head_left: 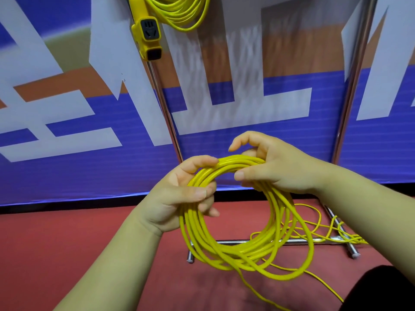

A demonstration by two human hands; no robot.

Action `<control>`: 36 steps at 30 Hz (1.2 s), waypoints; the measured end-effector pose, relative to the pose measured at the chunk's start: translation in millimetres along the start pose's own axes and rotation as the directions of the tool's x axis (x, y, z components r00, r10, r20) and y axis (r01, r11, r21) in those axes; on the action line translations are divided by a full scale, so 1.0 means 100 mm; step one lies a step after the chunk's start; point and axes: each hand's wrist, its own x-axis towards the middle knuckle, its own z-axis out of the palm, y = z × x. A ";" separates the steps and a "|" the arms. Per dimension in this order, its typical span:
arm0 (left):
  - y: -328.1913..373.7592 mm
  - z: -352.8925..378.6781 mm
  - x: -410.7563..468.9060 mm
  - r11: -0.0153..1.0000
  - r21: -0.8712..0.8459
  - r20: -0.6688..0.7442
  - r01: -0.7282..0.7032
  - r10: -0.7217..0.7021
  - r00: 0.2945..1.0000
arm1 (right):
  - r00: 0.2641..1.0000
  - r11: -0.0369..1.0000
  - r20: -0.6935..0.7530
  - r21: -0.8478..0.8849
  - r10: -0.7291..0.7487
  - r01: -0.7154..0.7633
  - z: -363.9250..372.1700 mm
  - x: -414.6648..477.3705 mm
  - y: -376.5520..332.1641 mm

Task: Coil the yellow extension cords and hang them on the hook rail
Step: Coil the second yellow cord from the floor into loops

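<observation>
Two bare forearms rise from the bottom edge, with a dark patch of clothing (381,292) at the lower right. The left hand (182,194) grips the left side of a yellow cord coil (238,254), its fingers curled round the bundled strands and its thumb laid across them. The right hand (276,167) holds the top of the same coil, its thumb pressed on the near side and its index finger lifted in a curve above. The coil hangs upright between the hands, above the red floor (67,243). One wider loop (311,245) sags to the right, and thinner lengths trail on the floor by the metal stand base (298,241). Behind stands a blue and white banner (89,164). At the top hang a second yellow coil (184,12) and a yellow socket block (148,34).
</observation>
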 end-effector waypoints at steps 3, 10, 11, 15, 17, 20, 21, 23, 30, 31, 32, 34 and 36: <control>0.00 -0.05 -0.02 0.991 0.131 0.000 0.029 -0.030 1.000 | 0.997 1.000 -0.079 0.014 -0.009 0.010 -0.06 -0.04 0.01; -0.02 0.03 0.08 0.692 0.704 -0.392 0.158 0.193 0.899 | 0.958 0.998 -0.286 -0.066 -0.038 0.020 -0.12 -0.03 0.12; -0.02 0.02 0.09 0.637 0.751 -0.420 0.177 0.253 0.871 | 0.953 0.997 -0.301 -0.073 -0.043 0.022 -0.12 -0.02 0.13; -0.04 -0.05 0.13 0.407 0.875 -0.425 0.263 0.384 0.820 | 0.936 0.996 -0.349 -0.080 -0.056 0.030 -0.11 0.01 0.17; -0.06 -0.09 0.14 0.403 0.865 -0.451 0.298 0.367 0.814 | 0.933 0.996 -0.355 -0.080 -0.055 0.028 -0.13 0.00 0.19; -0.09 -0.10 0.15 0.485 0.825 -0.470 0.289 0.305 0.828 | 0.935 0.997 -0.352 -0.071 -0.048 0.024 -0.17 -0.04 0.22; -0.10 -0.09 0.16 0.560 0.788 -0.478 0.258 0.291 0.829 | 0.932 0.997 -0.359 -0.072 -0.048 0.024 -0.18 -0.04 0.23; -0.08 -0.07 0.20 0.750 0.641 -0.507 0.160 0.259 0.822 | 0.922 0.996 -0.382 -0.089 -0.062 0.030 -0.21 -0.05 0.23; 0.10 -0.12 0.06 0.998 0.035 -0.162 0.042 -0.036 0.986 | 0.908 0.971 -0.382 -0.223 -0.172 0.089 -0.20 -0.04 0.18; 0.12 -0.16 0.02 0.999 0.032 -0.102 0.041 -0.038 0.994 | 0.910 0.972 -0.375 -0.210 -0.176 0.102 -0.20 -0.04 0.16; 0.13 -0.18 0.00 0.999 0.041 -0.071 0.034 -0.031 0.997 | 0.916 0.976 -0.363 -0.190 -0.171 0.107 -0.21 -0.05 0.14; 0.13 -0.21 -0.02 0.998 0.068 -0.091 0.018 -0.012 0.996 | 0.935 0.983 -0.324 -0.153 -0.143 0.097 -0.23 -0.07 0.10; 0.11 -0.20 0.00 0.996 0.087 -0.160 0.015 -0.001 0.987 | 0.949 0.987 -0.293 -0.139 -0.119 0.081 -0.25 -0.09 0.10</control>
